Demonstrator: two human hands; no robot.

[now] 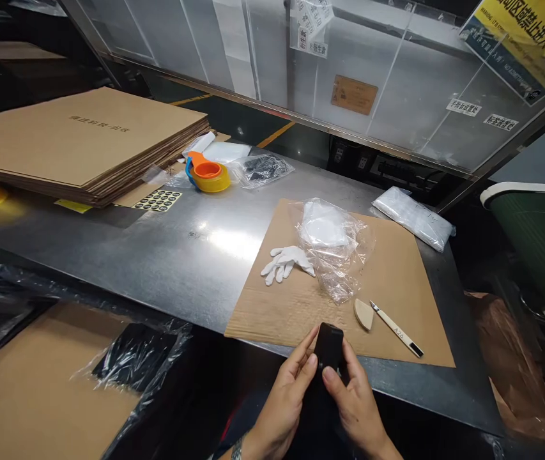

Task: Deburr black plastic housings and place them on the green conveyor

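A small black box-shaped piece is held upright between my two hands, just off the table's front edge; its exact kind I cannot make out. My left hand grips its left side, thumb on the near face. On the other side, my right hand closes round it with the thumb pressed on its front. Beyond them a cardboard sheet bears a white glove, a crumpled clear plastic bag, a beige wedge-shaped pad and a white-handled craft knife marked A26.
Stacked cardboard sheets lie at the left of the metal table, near an orange tape dispenser and a sticker sheet. A bag of black items lies behind. A plastic packet sits at right. An open carton stands lower left.
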